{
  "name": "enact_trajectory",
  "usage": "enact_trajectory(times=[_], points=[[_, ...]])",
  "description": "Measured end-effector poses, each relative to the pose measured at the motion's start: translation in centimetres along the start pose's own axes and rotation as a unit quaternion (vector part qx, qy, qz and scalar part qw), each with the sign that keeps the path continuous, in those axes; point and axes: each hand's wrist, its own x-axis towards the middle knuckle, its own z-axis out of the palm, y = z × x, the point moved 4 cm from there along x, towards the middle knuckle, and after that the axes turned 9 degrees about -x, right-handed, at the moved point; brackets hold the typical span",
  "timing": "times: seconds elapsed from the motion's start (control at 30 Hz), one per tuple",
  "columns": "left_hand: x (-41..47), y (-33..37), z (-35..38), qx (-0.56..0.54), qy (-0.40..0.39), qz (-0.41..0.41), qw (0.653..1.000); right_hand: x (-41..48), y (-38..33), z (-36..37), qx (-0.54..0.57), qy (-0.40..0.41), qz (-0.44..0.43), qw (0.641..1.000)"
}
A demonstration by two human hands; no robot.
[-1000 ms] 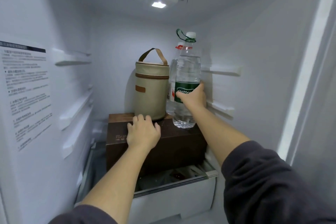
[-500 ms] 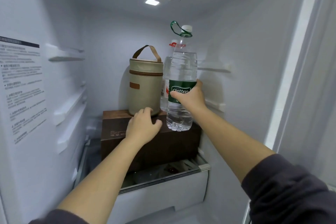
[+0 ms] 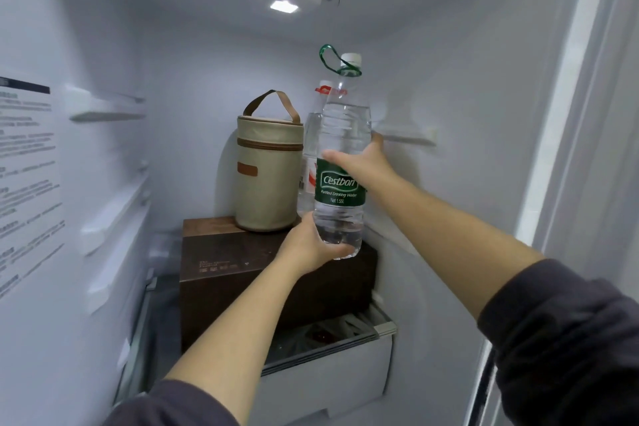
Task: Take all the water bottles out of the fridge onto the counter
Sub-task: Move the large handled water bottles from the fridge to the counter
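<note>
Head view: removal step; water bottle [image 3: 342, 135] is clasped mid-body by right hand [image 3: 363, 162], underneath by left hand [image 3: 304, 245]; carriage to surface is needed.

Beige bag [image 3: 268, 176] atop brn box [image 3: 224, 273]; drawer [image 3: 328, 380] below

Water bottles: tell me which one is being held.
The green-labelled bottle, gripped by the left hand and right hand; the red-labelled bottle behind it is untouched.

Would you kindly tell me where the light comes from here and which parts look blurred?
Head view: a ceiling lamp lights the fridge from above; the tan bag shadows the back wall; the printed sheet at left is smeared; the green label on the bottle reads sharply.
</note>
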Motion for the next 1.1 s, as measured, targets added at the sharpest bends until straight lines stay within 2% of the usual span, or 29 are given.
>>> enact_trajectory(times=[0.2,0.4,0.57,0.83,1.0,1.1], points=[[-0.3,-0.2,0.0,-0.037,-0.001,0.011,0.999,3.5,-6.7,-2.3,0.007,0.033,-0.039,0.999],[-0.7,0.2,-0.1,-0.05,-0.002,0.018,0.999,3.3,-7.4,-3.0,-0.005,0.029,-0.044,0.999],[-0.7,0.8,-0.1,-0.029,-0.014,0.04,0.999,1.2,-7.2,-6.4,-0.025,0.031,-0.046,0.998],[-0.6,0.7,0.2,-0.039,-0.034,0.09,0.995,-2.8,-7.0,-10.4,0.089,0.053,-0.051,0.993],[-1.4,1.4,2.0,-0.07,0.059,0.153,0.984,-6.6,-5.9,-11.3,0.143,0.103,-0.062,0.982],[-1.7,0.6,3.4,-0.048,0.098,0.159,0.981,-9.4,-4.9,-12.2,0.144,0.111,-0.066,0.981]])
